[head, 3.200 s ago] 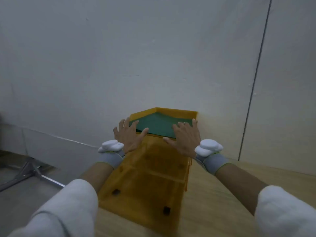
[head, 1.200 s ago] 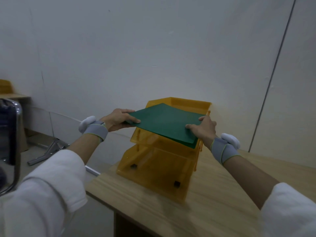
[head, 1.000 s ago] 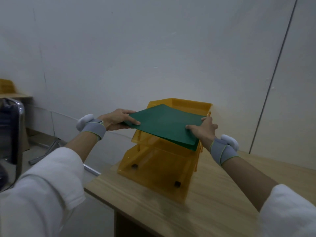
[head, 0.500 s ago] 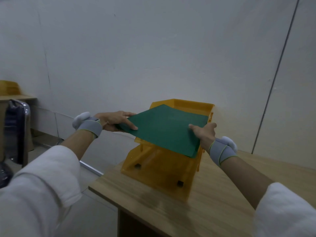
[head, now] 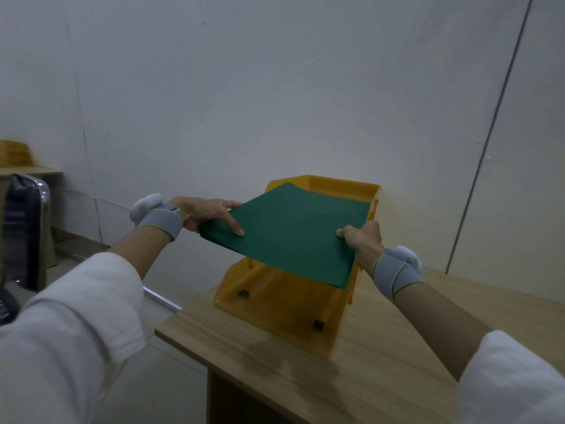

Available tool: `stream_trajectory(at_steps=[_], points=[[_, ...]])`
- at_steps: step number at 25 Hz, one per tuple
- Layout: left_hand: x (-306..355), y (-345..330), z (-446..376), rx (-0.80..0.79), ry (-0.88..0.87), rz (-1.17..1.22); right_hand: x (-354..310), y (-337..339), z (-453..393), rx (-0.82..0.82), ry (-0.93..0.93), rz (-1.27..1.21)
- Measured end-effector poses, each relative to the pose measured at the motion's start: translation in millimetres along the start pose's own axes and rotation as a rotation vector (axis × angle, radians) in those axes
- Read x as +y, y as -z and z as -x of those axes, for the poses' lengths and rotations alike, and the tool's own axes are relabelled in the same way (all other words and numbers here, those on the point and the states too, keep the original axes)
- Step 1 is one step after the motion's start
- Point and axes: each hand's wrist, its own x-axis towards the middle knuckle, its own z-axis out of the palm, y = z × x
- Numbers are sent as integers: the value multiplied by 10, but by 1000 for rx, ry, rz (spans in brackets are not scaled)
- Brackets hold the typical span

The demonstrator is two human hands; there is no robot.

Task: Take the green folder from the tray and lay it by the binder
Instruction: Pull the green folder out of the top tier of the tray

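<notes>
The green folder [head: 293,231] hangs level above the orange tiered tray [head: 342,186], its far end still over the top tier. My left hand [head: 204,214] grips the folder's left near corner, thumb on top. My right hand [head: 362,240] pinches its right edge. The tray stands on the left end of the wooden table [head: 382,347], against the wall. No binder is in view.
The table's left edge and near corner [head: 162,332] lie just left of the tray. A dark chair with a chrome frame [head: 24,228] stands at far left, with another wooden surface holding an orange object [head: 15,153] behind it. The white wall is close behind.
Both hands took hold of the folder in the top tier, lifted it and drew it out toward me; it now sits higher and further out of the tray.
</notes>
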Motion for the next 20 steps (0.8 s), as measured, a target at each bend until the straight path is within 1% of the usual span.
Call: stream_trajectory(at_steps=[6, 11, 20], points=[[95, -62, -63, 48, -1, -32, 46, 13, 49, 1, 20, -68], [137, -117, -134, 83, -5, 7, 101, -5, 126, -26, 47, -148], [105, -260, -243, 206, -42, 62, 195, 52, 259, -81, 60, -188]])
